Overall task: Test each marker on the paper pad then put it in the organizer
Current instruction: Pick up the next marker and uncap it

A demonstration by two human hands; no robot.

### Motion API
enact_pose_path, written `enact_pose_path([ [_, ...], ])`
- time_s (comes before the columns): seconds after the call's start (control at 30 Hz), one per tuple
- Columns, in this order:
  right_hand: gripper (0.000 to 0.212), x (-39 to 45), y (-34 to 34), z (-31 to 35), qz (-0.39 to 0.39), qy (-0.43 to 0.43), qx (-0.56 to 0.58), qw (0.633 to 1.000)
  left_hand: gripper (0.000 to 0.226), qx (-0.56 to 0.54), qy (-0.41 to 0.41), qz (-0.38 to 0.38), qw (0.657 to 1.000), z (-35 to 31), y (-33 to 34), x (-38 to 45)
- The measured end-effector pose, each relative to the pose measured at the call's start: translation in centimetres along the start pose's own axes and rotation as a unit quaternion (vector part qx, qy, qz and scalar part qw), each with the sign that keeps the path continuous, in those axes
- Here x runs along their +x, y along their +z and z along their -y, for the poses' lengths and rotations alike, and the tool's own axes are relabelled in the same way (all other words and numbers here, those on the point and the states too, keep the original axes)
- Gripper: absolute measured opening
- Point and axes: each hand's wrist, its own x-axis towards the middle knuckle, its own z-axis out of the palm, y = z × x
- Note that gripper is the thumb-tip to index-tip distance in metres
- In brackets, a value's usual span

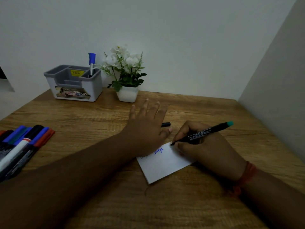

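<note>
My right hand (203, 146) grips a black marker with a green end (208, 131), its tip touching the top right corner of the white paper pad (165, 164). Blue writing shows on the pad. My left hand (146, 128) lies flat with straight fingers over the pad's upper left part. A black cap (166, 124) lies on the desk just beyond my left thumb. The grey and white organizer (74, 83) stands at the back left with one blue-capped marker (91, 63) upright in it. Several markers (21, 142) lie bunched at the left edge.
A white pot of white flowers (125, 75) stands right of the organizer against the wall. A side wall (277, 80) bounds the wooden desk (82, 116) on the right.
</note>
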Motion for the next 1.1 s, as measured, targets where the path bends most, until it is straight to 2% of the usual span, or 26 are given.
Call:
enact_pose_path([
  [0.53,0.010,0.71,0.18,-0.66,0.012,-0.023,-0.012,1.000,0.072,0.022,-0.002,-0.011,1.000,0.12,0.31,0.29],
  [1.1,0.009,0.66,0.01,-0.69,0.006,0.001,-0.016,1.000,0.070,0.027,-0.001,-0.005,1.000,0.16,0.30,0.29],
])
